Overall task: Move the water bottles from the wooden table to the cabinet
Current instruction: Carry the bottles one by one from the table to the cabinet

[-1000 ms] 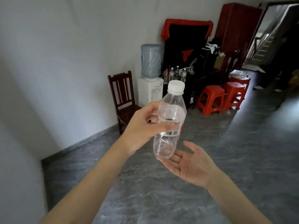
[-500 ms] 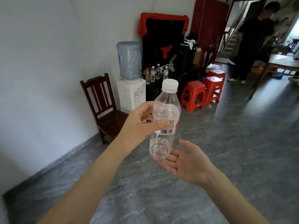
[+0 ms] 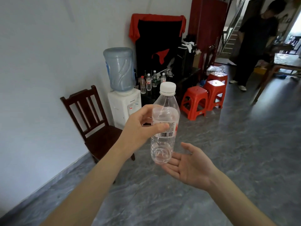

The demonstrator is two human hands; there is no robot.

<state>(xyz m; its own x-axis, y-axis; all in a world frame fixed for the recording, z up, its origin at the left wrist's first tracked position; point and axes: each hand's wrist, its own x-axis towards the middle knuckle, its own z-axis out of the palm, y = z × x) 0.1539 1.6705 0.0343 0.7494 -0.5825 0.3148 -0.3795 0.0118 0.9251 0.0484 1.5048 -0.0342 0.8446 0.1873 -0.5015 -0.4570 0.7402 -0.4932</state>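
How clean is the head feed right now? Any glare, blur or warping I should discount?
Head view: wide-angle warping bends the white wall and floor line at the edges; the doorway at upper right is blown out with daylight, leaving the dark-clothed person soft and dim; the clear plastic white-capped bottle in the left hand is sharp, barcode readable; the open right hand is sharp too.

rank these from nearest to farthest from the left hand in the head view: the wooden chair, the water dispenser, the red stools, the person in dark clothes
1. wooden chair: just left of the left hand, against the wall.
2. water dispenser: behind the chair, beside the wall.
3. red stools: further back, to the right.
4. person in dark clothes: farthest, by the doorway at the right.
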